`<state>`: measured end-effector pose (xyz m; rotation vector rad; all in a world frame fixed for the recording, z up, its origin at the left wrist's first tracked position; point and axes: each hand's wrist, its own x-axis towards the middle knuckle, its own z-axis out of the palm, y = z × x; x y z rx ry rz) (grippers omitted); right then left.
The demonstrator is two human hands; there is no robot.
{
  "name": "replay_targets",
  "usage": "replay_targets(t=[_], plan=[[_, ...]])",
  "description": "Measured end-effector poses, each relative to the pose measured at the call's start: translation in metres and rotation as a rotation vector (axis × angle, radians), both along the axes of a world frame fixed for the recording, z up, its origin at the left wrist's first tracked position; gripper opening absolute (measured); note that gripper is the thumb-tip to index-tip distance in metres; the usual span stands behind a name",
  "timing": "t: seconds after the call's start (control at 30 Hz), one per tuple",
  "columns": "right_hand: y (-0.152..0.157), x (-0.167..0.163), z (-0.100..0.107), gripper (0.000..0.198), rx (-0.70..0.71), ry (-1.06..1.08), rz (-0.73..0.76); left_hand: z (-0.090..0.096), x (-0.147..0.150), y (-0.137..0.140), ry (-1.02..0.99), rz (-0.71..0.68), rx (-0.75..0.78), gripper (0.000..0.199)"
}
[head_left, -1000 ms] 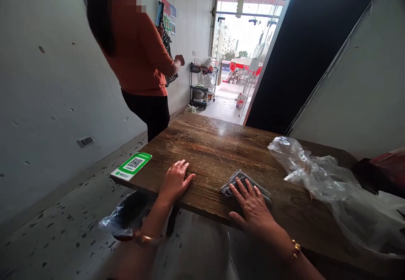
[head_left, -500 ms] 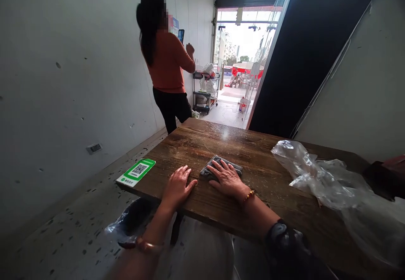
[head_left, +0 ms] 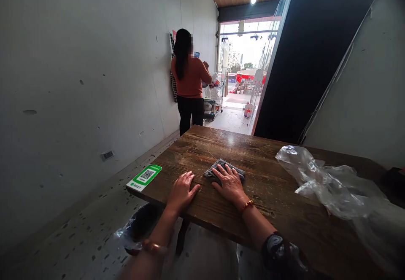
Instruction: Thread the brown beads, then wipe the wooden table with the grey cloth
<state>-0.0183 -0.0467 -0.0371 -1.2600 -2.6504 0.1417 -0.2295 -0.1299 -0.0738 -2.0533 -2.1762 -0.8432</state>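
My right hand (head_left: 230, 184) lies flat, fingers spread, on a folded grey cloth (head_left: 222, 162) and presses it against the wooden table (head_left: 249, 153). The cloth's far edge and both sides show past the fingers; the rest is hidden under the palm. To the left, my left hand (head_left: 182, 192) rests on bare wood near the table's front edge, holding nothing, its thumb apart from the fingers. A green and white QR code card (head_left: 145, 178) lies at the table's left corner, beyond my left hand.
Crumpled clear plastic (head_left: 335, 187) covers part of the table's right side. A bin with a plastic liner (head_left: 139, 225) stands below the front left edge. Past the table, a person in an orange sweater (head_left: 190, 77) stands by the wall, near a loaded cart (head_left: 213, 107).
The person in orange has moved farther off toward the doorway. The view has shifted slightly, while both hands and the cloth stay in about the same place on the table.
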Motion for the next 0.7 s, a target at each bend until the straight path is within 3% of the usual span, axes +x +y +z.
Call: replay_targets(t=[0.7], plan=[[-0.0012, 0.0024, -0.0018, 0.045, 0.013, 0.081, -0.013, -0.0058, -0.0058, 0.0034, 0.000, -0.001, 0.022, 0.042]])
